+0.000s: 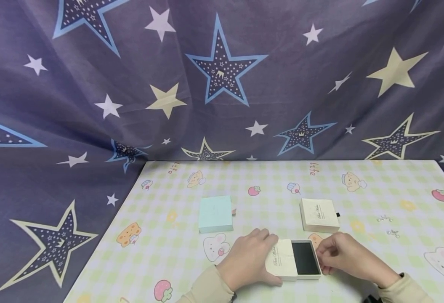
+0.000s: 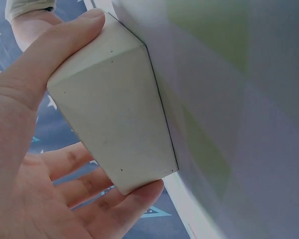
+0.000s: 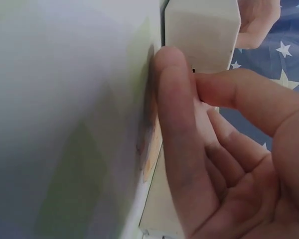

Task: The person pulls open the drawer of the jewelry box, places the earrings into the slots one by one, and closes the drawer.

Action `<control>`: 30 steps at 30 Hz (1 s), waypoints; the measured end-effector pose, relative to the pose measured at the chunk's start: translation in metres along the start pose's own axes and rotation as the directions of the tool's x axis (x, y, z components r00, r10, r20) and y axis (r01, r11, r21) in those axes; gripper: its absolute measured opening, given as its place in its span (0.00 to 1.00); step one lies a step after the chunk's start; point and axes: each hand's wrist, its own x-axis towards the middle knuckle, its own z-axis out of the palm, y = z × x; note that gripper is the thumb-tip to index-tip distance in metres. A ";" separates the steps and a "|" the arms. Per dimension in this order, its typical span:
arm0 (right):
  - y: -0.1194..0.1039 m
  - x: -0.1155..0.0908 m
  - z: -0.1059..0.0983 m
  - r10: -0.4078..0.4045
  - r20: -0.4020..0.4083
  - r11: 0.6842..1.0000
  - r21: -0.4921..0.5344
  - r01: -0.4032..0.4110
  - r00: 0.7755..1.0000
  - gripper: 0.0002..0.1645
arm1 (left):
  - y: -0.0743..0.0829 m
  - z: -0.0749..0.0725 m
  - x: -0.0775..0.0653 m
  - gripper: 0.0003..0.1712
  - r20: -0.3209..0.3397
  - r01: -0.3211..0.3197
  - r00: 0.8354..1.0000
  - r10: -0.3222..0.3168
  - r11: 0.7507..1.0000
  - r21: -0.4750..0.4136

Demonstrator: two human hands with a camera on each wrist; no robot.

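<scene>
A cream drawer-style jewelry box (image 1: 285,260) lies on the table before me, its inner tray (image 1: 306,257) with a black lining slid partly out to the right. My left hand (image 1: 250,257) grips the outer sleeve, thumb on the near side and fingers over the far side; in the left wrist view the box's plain end (image 2: 114,109) sits between them. At the tray's right end, my right hand (image 1: 344,254) pinches the small dark pull tab (image 3: 193,70), mostly hidden by thumb and finger. No item shows on the black lining.
Behind stand a second cream box (image 1: 319,214) with a black tab and a mint-green box (image 1: 216,213) with a pale ribbon tab. Two small shiny jewelry pieces, one farther (image 1: 384,218) and one nearer (image 1: 393,233), lie at right. A starry curtain (image 1: 222,122) hangs behind the table.
</scene>
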 end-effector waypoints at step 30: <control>0.004 -0.006 -0.006 0.029 0.009 1.000 -0.011 -0.029 1.000 0.11 | -0.001 0.003 -0.001 0.48 -0.026 -0.014 1.000 0.015 1.000 0.017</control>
